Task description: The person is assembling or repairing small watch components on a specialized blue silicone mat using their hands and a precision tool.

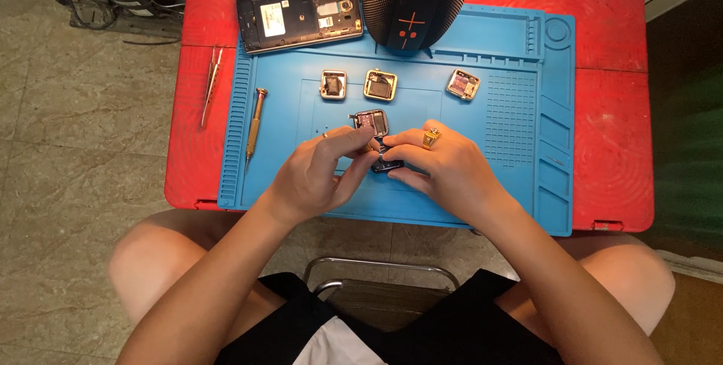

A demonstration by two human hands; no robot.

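Observation:
Both my hands meet over the middle of a blue work mat (482,192) on a red table. My left hand (320,173) pinches a small part against a small dark watch body (387,164). My right hand (440,165), with a gold ring, grips that dark body from the right. Just above my fingers lies an opened square watch case (370,120). What exactly sits between my left fingertips is hidden.
Three more small opened watch cases (333,85), (380,84), (462,85) lie in a row on the mat. A screwdriver (255,125) rests at the mat's left, tweezers (210,85) on the red table (610,161). An opened phone (299,15) and a black lamp base (410,15) stand at the back.

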